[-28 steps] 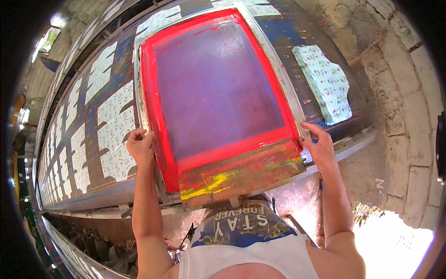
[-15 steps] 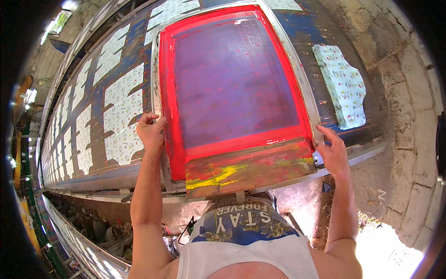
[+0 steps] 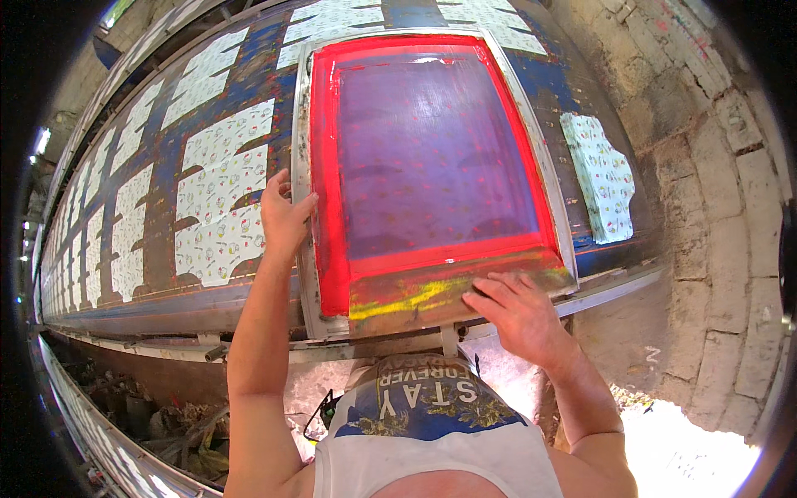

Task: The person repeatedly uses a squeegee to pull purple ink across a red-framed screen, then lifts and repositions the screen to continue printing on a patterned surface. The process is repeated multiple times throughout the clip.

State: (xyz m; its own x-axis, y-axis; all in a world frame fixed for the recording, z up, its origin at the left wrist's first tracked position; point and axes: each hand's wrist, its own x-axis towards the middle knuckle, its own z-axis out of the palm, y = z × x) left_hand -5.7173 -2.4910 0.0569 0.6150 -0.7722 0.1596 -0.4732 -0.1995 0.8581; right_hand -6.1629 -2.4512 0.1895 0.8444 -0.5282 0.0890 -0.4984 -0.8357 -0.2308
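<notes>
A printing screen (image 3: 440, 158) with a purple mesh and red border lies on the long table. Its pale frame (image 3: 531, 124) surrounds it. Beside the frame's left side is my left hand (image 3: 286, 217), thumb and fingers apart, the thumb touching or close to the edge. A wide squeegee (image 3: 398, 303), stained brown, yellow and red, rests across the screen's near end. My right hand (image 3: 527, 319) is on the squeegee's right half, fingers bent over it and thumb hidden. Printed fabric shows faintly through the mesh.
Rows of white printed fabric pieces (image 3: 224, 191) lie on the stained blue-brown table (image 3: 278, 83) to the left and beyond. A stack of fabric pieces (image 3: 599, 178) sits right of the screen. A metal rail (image 3: 610, 290) runs along the near edge; a brick wall (image 3: 710, 224) stands right.
My right hand has left the frame's right side and moved left onto the squeegee. My left hand has opened its fingers at the frame's left edge. The view has shifted slightly.
</notes>
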